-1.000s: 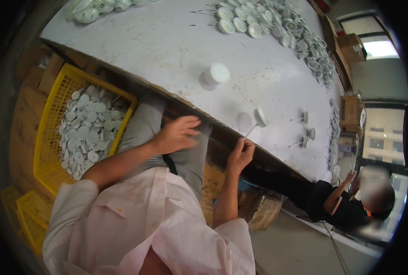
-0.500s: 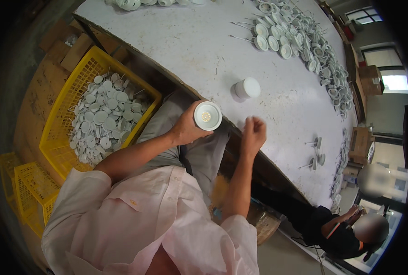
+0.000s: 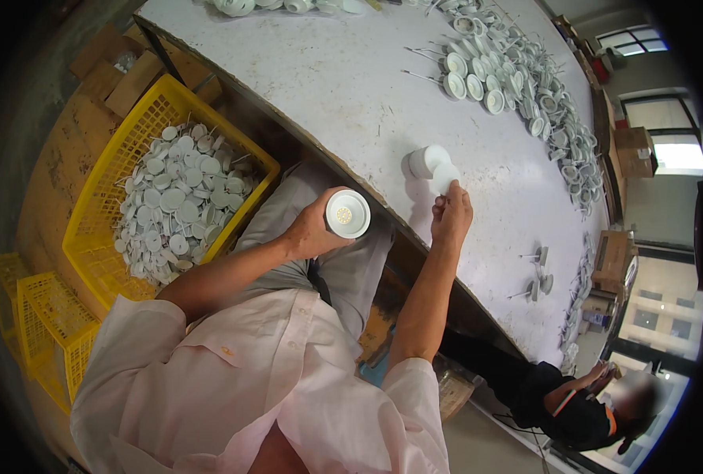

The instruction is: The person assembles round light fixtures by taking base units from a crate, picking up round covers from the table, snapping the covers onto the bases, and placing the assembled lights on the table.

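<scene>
Scuffed tabletop [image 3: 312, 103] near round, white, yellow-centred fitting [image 3: 347, 214]

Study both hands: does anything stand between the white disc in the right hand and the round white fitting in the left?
No loose object shows between the white disc in the right hand and the round white fitting in the left hand; only the table edge crosses that gap in view, apparently below.

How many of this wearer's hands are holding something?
2: the left hand, around a round white lamp above the lap; the right hand, pinching a white disc over the table. Neither is hidden.
</scene>
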The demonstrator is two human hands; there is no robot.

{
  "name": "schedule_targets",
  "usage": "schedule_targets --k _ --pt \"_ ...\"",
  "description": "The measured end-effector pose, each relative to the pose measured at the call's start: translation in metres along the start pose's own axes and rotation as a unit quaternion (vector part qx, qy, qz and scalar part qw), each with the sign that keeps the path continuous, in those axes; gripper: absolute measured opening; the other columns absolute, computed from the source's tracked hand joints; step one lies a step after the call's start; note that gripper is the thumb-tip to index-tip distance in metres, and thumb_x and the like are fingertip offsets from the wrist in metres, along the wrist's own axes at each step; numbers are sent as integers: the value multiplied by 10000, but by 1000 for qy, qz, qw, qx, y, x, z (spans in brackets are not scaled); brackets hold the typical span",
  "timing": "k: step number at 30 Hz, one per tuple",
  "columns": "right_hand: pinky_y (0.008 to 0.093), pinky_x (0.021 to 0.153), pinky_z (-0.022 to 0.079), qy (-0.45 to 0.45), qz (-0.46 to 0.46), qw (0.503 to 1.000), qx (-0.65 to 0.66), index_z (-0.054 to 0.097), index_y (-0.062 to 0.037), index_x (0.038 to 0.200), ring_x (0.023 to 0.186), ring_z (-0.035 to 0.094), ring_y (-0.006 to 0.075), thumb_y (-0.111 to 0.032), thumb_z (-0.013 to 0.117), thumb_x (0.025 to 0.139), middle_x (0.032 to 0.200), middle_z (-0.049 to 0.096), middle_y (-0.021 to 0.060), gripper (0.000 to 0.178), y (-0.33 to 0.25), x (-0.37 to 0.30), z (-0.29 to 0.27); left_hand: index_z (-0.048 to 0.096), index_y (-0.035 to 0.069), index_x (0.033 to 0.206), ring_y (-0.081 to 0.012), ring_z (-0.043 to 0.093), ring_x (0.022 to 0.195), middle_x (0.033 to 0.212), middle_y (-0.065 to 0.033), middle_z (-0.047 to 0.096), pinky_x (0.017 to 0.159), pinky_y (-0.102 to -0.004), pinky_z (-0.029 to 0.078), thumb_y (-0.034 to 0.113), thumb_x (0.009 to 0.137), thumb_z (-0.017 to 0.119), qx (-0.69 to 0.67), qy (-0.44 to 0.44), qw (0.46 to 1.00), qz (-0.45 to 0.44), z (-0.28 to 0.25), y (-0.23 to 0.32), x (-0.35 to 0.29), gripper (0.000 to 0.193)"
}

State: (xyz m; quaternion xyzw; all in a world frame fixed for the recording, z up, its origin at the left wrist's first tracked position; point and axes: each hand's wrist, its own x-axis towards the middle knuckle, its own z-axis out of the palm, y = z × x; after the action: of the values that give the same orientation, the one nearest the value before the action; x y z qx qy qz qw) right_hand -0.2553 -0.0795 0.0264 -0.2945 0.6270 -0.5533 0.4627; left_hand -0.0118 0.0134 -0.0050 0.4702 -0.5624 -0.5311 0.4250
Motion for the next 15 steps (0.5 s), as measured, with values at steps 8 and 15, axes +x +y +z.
schedule_targets --k 8,15 --pt "198 520 462 -51 16 988 144 555 -16 886 605 580 118 -93 539 906 687 564 43 81 1 -66 5 374 50 1284 -155 505 1111 1169 -72 548 949 -300 416 79 649 804 -40 -35 999 7 4 16 5 767" --pt "216 525 469 -79 34 983 160 566 -19 887 630 602 130 -73 565 886 723 597 56 54 11 -89 8 386 30 1281 -156 508 1115 1183 -79 547 944 -295 420 107 649 814 -48 -29 998 15 5 19 6 767"
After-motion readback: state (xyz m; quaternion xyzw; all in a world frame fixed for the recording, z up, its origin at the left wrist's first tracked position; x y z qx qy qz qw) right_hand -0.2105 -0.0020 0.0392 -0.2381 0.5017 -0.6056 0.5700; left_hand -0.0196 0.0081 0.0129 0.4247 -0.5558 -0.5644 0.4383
